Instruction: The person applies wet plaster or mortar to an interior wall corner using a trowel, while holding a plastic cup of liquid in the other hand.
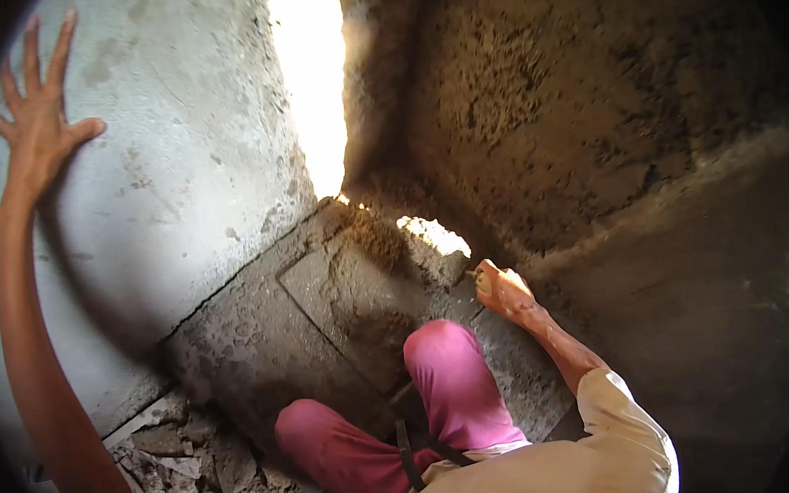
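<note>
My left hand is raised at the upper left, its fingers spread flat against the pale grey wall. In front of my knees, my right hand is closed round the handle of a trowel. Wet grey mortar is heaped where the trowel's blade lies, bright in the sunlight and hiding most of the blade. Just beyond it, more mortar sits in the corner at the foot of the walls. The right-hand wall beside the trowel is brown, with rough, uneven patches of mortar.
A narrow, bright gap stands between the two walls. Grey slabs with straight joints lie below the corner. Rubble and scraps are piled at the lower left. My knees, in pink trousers, are bent close to the slabs.
</note>
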{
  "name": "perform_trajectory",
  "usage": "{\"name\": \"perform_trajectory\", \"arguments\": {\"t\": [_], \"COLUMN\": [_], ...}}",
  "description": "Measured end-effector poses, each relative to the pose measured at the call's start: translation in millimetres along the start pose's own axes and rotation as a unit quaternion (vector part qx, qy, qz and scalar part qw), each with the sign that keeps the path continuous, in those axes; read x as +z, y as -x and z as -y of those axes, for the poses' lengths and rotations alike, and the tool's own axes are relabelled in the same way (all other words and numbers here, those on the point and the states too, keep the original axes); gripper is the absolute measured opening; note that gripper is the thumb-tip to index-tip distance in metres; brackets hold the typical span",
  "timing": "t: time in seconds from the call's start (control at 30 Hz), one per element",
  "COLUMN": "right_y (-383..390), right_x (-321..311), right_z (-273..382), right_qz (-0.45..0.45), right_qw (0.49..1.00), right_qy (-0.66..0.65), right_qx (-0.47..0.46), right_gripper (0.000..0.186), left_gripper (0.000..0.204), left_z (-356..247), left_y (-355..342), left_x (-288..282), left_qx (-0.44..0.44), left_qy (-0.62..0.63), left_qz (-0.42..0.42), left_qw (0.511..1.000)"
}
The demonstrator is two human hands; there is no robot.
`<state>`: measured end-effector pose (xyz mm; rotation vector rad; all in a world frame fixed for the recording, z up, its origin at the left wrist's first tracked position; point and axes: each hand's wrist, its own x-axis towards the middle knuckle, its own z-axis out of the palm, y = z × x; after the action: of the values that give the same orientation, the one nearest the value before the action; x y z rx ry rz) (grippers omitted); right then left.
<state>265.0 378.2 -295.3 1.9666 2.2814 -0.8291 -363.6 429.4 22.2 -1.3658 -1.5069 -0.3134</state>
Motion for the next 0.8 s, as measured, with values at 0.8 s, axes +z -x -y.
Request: {"name": "perform_trajectory", "arguments": {"t": [0.8], "right_y": [76.9], "right_x": [-260.5], "right_z": [4.6], "right_qz": [-0.258], "right_qw": [0.866], "right_qy": [-0.385], "right_qx": [-0.188], "right_gripper": [0.034], "left_gripper": [0.122], "left_z": [29.8], "left_y": [-13.8], "left_x": [-88.8], "left_qx": [0.015], "left_qy": [-0.336], "left_qz": [0.27], "left_qw": [0.902]}}
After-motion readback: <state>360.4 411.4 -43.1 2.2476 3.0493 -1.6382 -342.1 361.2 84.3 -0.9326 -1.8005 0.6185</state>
